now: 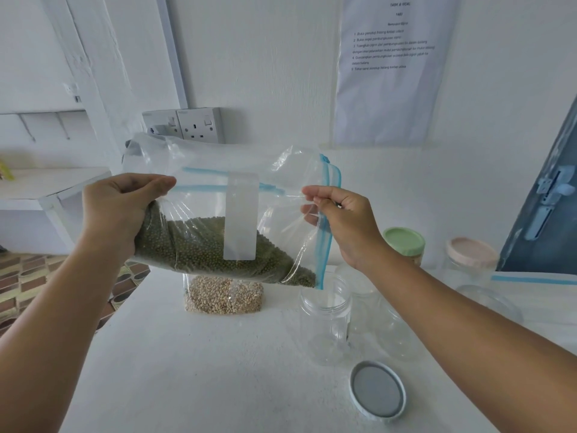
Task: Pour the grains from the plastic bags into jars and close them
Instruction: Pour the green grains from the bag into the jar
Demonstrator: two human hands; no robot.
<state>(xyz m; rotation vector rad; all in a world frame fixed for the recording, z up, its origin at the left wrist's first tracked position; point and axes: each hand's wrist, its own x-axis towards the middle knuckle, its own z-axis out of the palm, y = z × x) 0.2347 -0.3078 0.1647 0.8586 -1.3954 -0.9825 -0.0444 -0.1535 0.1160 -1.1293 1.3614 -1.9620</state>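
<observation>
Nearest the camera are the two bare forearms, reaching over the white desk (218, 370). The left hand (121, 210) has its grip curled round the bottom end of a clear zip bag (218, 214), fingers and thumb wrapped over the bunched plastic. The bag lies tipped on its side in the air, its green grains (193, 245) heaped in the lower part and sliding towards the blue zip edge (324, 220) at the right. A frosted white label strip (241, 217) crosses its face. Behind and below it a second bag of pale tan grains (223, 296) stands on the desk.

The right hand (346, 223) pinches the zip edge between thumb and fingertips, holding the mouth just above an open clear jar (324, 323). The mouth's lower corner hangs over the jar's rim, but whether it is fully parted I cannot tell.

The plastic is thin, limp and creased, so the mouth could fold or swing aside; the small round grains would then run fast and spill past the rim onto the desk. A steep tilt from the left hand could bring them in a rush. The jar is light, smooth and empty, and a knock could tip it.

Its round lid (377, 390) lies upside down in front. Further right stand a green-lidded jar (404, 245) and a pink-lidded jar (471, 254).
</observation>
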